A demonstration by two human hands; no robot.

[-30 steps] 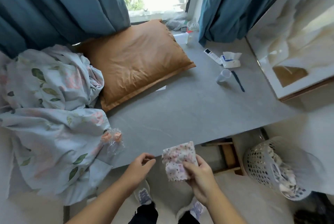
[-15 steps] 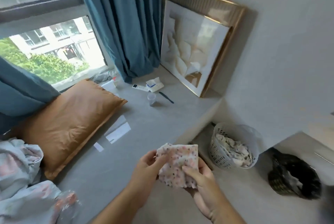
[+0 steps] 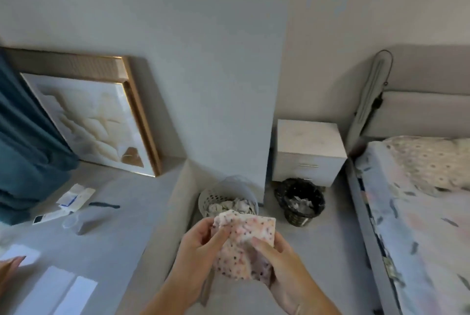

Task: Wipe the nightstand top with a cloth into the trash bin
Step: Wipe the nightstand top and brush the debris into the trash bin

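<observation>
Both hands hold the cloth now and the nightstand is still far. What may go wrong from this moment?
1. Two bins stand close together: the white perforated basket and the black trash bin before the nightstand. Dust could be swept into the wrong one.
2. The black bin sits at the front corner only, so crumbs pushed over another edge would likely land on the floor.
3. The floral cloth is bunched between the left hand and right hand; it may wipe poorly.

The cloth point(image 3: 245, 243) is partly covered by the thumbs of the left hand point(image 3: 201, 248) and right hand point(image 3: 282, 264); its lower part is behind the palms. The cloth also hides the near rim of the white basket point(image 3: 216, 195). The bed point(image 3: 419, 213) is cut by the right edge. What lies in the black trash bin point(image 3: 300, 204) is too blurred to tell.
</observation>
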